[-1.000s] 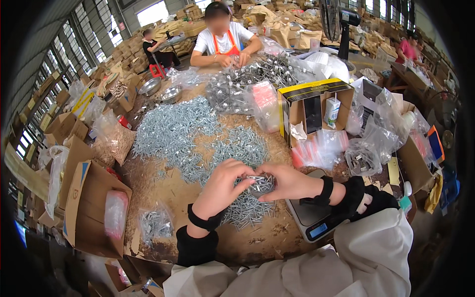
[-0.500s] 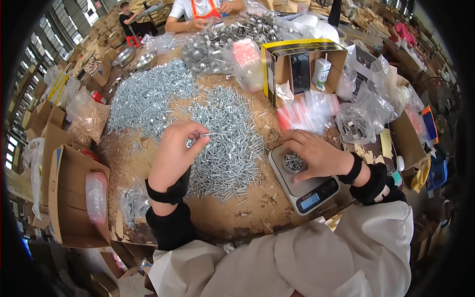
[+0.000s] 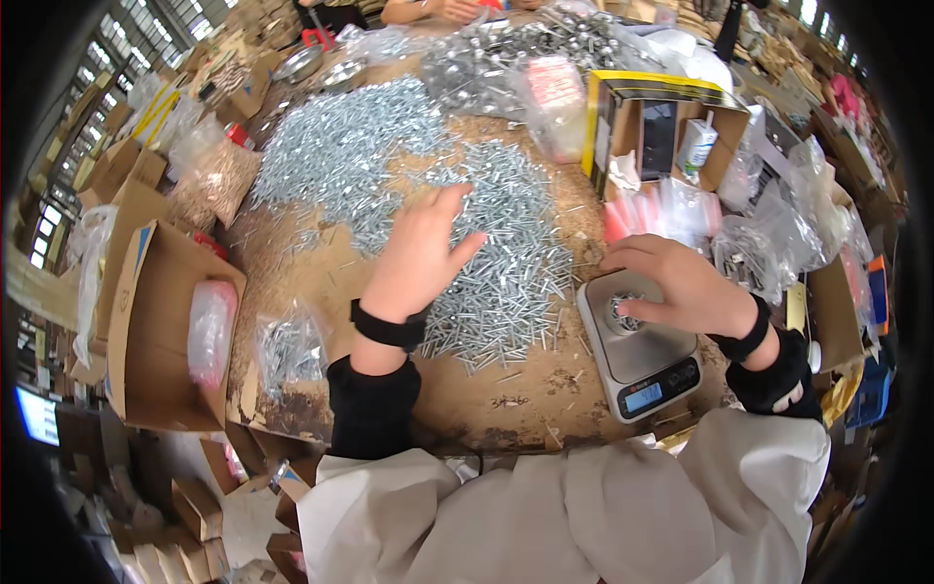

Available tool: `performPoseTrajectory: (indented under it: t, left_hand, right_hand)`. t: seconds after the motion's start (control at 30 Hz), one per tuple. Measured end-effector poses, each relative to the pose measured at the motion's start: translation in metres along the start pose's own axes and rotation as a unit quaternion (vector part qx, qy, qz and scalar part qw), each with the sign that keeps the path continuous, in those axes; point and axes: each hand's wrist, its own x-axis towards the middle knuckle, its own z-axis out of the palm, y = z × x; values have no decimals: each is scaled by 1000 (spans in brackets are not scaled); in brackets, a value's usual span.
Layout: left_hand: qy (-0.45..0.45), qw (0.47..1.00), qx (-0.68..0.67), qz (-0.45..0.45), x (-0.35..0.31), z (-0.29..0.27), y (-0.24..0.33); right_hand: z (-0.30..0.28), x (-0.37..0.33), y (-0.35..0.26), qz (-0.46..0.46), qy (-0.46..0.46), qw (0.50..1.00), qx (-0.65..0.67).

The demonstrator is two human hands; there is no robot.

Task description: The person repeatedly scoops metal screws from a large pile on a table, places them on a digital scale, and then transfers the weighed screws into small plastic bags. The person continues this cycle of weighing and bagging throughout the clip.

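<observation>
A: Starting from the left, what's at nine o'clock on the table [image 3: 477,414]?

B: A cardboard box [image 3: 165,380] with a clear plastic packet [image 3: 210,333] in it. Just inward, between eight and nine, lies a clear bag of screws [image 3: 290,350].

A: So that portion looks done?

B: Bagged, at least; I can't tell whether it's sealed. Plenty is left: a big heap of loose screws [image 3: 350,136] sits at eleven, and a nearer heap [image 3: 501,282] fills the middle.

A: And the hands?

B: The left hand [image 3: 423,248] is just left of centre, over the edge of the nearer heap, thumb and fingers wide apart. I see nothing held, but can't tell whether it touches the screws.

A: Further right?

B: At three, a small round cup [image 3: 617,304] with some screws in it rests on a scale [image 3: 647,355], its screen lit. I'd judge this portion part-way: on the scale, not bagged. The right hand [image 3: 676,277] arches over the cup, thumb by its rim; whether it grips, I can't tell.

A: Anything beyond?

B: Red-and-clear plastic bags [image 3: 671,209] at two, apparently unfilled.
</observation>
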Motion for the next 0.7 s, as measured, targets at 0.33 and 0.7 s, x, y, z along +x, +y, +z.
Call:
performPoseTrajectory:
  t: [0.33, 0.7]
  left_hand:
    - [10, 995, 95, -37, -85, 12, -2]
    - [25, 992, 87, -83, -87, 25, -5]
  right_hand:
    - [15, -11, -6, -5, 29, 999, 43]
    - [13, -17, 13, -65, 75, 994, 44]
